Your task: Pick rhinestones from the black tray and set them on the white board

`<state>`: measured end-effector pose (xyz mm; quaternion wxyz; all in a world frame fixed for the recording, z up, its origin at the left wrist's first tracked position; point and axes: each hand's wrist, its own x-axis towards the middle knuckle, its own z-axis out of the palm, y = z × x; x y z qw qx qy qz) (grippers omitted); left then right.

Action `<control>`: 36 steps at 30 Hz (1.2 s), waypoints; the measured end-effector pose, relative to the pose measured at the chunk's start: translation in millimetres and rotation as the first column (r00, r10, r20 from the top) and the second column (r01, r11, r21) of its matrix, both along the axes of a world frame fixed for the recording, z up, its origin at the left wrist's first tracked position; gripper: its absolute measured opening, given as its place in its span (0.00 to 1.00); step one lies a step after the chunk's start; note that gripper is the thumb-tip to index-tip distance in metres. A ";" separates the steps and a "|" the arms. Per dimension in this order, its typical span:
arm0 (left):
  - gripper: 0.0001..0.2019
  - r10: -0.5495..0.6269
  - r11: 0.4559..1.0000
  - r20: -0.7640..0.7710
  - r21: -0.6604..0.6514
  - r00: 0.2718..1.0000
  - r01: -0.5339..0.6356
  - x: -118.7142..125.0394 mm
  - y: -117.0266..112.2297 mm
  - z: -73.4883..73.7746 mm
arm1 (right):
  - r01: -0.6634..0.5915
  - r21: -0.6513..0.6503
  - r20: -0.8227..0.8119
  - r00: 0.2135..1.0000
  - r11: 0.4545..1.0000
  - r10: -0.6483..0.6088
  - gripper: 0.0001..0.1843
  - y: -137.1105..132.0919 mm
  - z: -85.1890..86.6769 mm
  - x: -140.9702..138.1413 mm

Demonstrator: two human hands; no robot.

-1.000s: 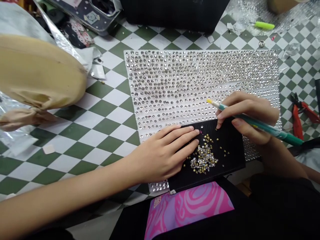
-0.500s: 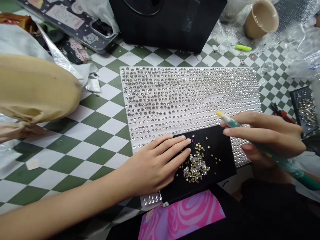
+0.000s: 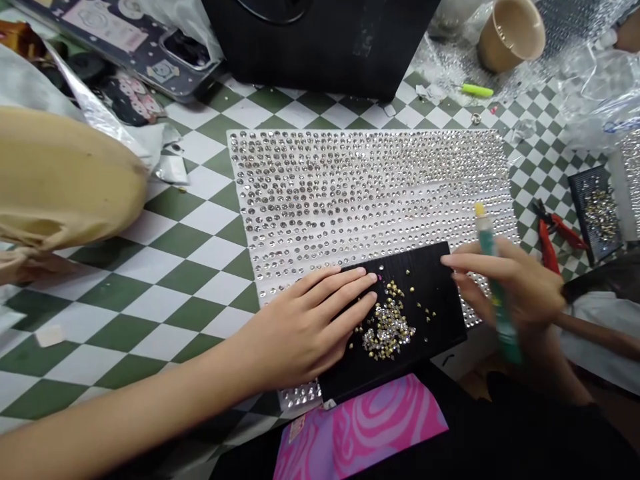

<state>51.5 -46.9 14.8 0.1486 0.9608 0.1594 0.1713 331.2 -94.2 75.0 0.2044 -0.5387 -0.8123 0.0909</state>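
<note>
My left hand (image 3: 320, 320) lies flat with fingers stretched over the left part of a black tray (image 3: 433, 287). On the tray, beside those fingertips, is a heap of small gold and silver rhinestones (image 3: 387, 330), with a few loose ones to its right. My right hand (image 3: 520, 287) holds a green picker pen (image 3: 487, 250) with a yellow tip pointing up; its fingertips are at the tray's upper right corner. Under the tray lies a white sheet (image 3: 350, 193) covered in rows of rhinestones. A pink and purple swirled piece (image 3: 390, 417) lies just below the tray.
Red-handled pliers (image 3: 550, 243) and a second dark tray of stones (image 3: 600, 213) are at the right. A brown cup (image 3: 510, 40) and a yellow-green tool (image 3: 477, 90) stand behind. A black box (image 3: 325, 53), a phone (image 3: 165, 53) and a beige bundle (image 3: 65, 177) border the checkered table.
My right hand has swung the pen from pointing left to nearly upright and lowered slightly, fingers nearing the tray's corner. My left hand stays on the tray. The view has shifted slightly.
</note>
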 end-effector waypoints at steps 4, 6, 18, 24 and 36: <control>0.20 0.000 1.000 -0.003 -0.001 1.000 0.000 -0.2 0.1 -1.3 | -0.038 0.035 0.122 0.992 0.999 0.033 0.13 2.1 -18.3 -9.5; 0.20 -0.005 1.000 0.001 0.003 1.000 0.005 -0.5 0.3 -2.3 | -0.056 0.028 0.151 0.987 0.998 0.051 0.13 2.4 -21.9 -9.5; 0.20 0.014 1.000 -0.008 0.020 1.000 -0.014 0.0 -0.7 -0.2 | -0.124 0.045 0.125 0.985 0.991 0.118 0.13 7.9 -34.1 -9.7; 0.19 0.001 1.000 0.000 0.025 1.000 -0.001 -0.2 0.3 -1.5 | -0.092 0.093 0.122 0.989 0.991 0.081 0.11 6.0 -35.8 -10.5; 0.19 -0.002 1.000 -0.009 0.015 1.000 0.002 -0.5 -0.6 -0.8 | -0.084 0.072 0.113 0.991 0.994 0.075 0.09 4.0 -33.6 -9.0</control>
